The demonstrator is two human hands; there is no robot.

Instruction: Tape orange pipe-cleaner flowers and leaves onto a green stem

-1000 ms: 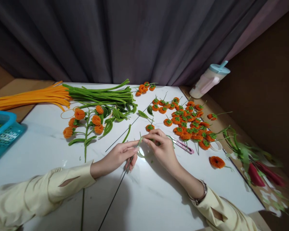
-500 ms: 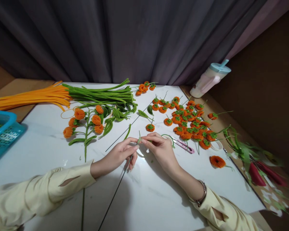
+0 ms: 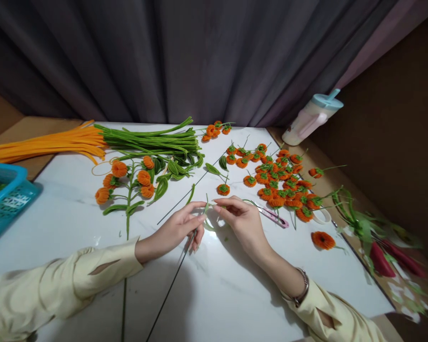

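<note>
Grip of right hand (image 3: 245,227), pinching narrow pale-green strip (image 3: 211,205), has edged rightward; left hand (image 3: 176,231) clamps slim green stem (image 3: 206,207), tip protruding above.

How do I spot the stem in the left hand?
On the white table, find the left hand. The stem is the thin dark line slanting from its fingers down to the picture's bottom edge. Unlike the sprig and the farther rod, it is held.

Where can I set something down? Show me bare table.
Bare table lies between the blue basket and flowered stem, and between the right sleeve and open-faced orange flower. Crowded: the orange flower cluster beyond the right hand.
</note>
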